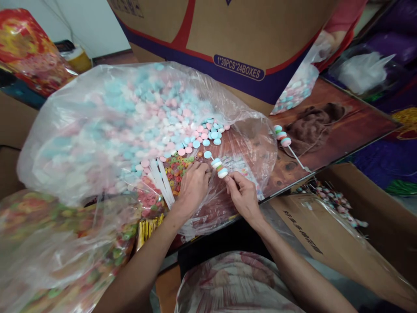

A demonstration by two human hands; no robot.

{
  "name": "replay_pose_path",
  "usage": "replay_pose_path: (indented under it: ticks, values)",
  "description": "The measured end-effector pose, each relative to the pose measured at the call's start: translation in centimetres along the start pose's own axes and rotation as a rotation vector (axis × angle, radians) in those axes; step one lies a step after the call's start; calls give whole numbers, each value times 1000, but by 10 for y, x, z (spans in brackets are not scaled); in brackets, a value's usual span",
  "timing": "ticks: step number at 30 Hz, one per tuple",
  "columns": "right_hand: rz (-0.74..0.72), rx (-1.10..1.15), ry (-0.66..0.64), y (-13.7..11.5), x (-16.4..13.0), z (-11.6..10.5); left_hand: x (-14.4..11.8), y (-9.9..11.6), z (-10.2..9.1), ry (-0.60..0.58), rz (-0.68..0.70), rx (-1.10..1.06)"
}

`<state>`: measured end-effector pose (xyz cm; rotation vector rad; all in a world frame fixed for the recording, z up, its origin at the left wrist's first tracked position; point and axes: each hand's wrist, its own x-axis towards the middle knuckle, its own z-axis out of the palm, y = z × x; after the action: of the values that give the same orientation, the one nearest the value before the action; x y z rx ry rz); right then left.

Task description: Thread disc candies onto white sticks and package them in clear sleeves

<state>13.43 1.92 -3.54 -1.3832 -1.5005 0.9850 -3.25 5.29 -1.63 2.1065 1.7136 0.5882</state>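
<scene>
1. The marshmallow skewer lay between the two hands, at the front right part of the large clear bag, over its spread film. White and pale blue marshmallows were stacked with what looked like a gummy ring among them, and a bit of white stick showed past the upper end.

2. It looked light. The marshmallows were probably soft, easily dented and more dry than slippery; the gummy part was likely springier and tackier. The thin stick seemed the stiff part, though a sideways push could perhaps bend it. The bare stick just beyond the stack appeared the safest hold, with only a gentle pinch on the marshmallows.

3. The right hand was at the bag's front right side. Its thumb and forefinger were drawn together in a pinch at the skewer's lower end, against the last marshmallow; how hard they pressed could not be told.

4. The left hand was over the bag's front edge, fingers bent and close together, tips just beside the stack. Whether they gripped anything was hidden.

5. Loose marshmallows spilled from the bag's mouth; gummy rings and white sticks lay at its front. Another marshmallow skewer lay just right of it.
</scene>
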Motion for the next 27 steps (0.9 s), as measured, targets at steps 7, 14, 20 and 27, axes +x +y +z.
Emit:
replay_pose_path:
  ticks: [7, 14, 20, 27]
  values:
    - [-1, 8, 10, -1, 0, 0, -15, 0, 0, -15, 88, 39]
    - [-3, -4, -15, -5, -4, -2, -13, -10, -7, 130, -135, -537]
    - [-36, -27, -106, -18, -16, -3, -9, -15, -11, 288, -344, -1073]
    - [-21, -84, -133, -19, -19, 4, -10, -10, -11, 309, -393, -1173]
